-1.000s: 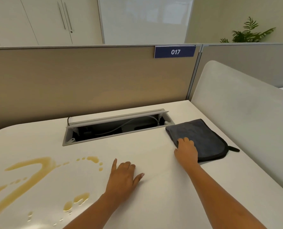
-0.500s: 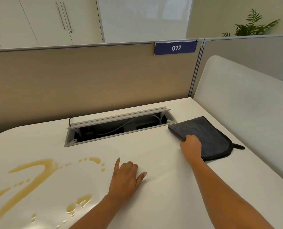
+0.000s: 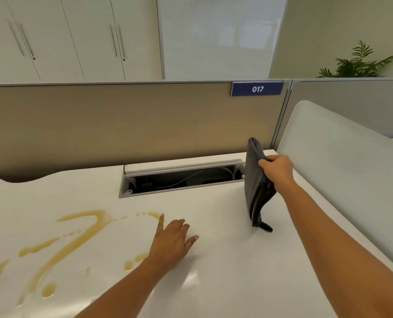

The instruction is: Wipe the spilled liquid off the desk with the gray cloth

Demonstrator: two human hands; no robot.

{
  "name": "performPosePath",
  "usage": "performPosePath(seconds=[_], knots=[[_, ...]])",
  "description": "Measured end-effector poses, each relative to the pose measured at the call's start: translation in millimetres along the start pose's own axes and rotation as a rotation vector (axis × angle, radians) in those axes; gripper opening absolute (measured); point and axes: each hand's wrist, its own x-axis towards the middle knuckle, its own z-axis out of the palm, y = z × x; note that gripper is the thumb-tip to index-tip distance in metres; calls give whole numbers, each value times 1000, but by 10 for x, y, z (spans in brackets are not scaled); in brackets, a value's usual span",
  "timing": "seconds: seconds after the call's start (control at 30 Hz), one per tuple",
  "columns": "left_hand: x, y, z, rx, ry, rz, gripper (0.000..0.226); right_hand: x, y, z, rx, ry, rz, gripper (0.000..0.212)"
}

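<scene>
I see the gray cloth [image 3: 256,180] up off the desk [image 3: 225,271] now, near the far right corner – half a second ago it lay flat there under my right hand [image 3: 277,171]. That hand pinches its upper edge and the rest hangs limp, its tip just touching the top. It looks soft, light and floppy (bunching it in my palm should wipe better). My left hand [image 3: 171,243] rests flat, fingers spread, beside the yellow-brown spill [image 3: 76,230] by the near left edge – not wiped yet.
</scene>
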Motion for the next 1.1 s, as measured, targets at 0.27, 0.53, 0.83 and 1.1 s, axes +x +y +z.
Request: performPosePath(seconds=[0.27,0.53,0.83,1.1], knots=[[-671,-821,-166,23,8,-191,81,-1069,-212,939,16,-275,-35,22],[-1113,-1396,-151,-50,55,-236,114,-1978,-267,1817,61,-373,54,19],[-1227,-1694,-244,-162,-74,-221,135,-2294,-203,2287,17,-357,86,28],[-1042,-2020,-232,-155,-48,-242,139,-2285,137,2376,-627,-327,-171,61]])
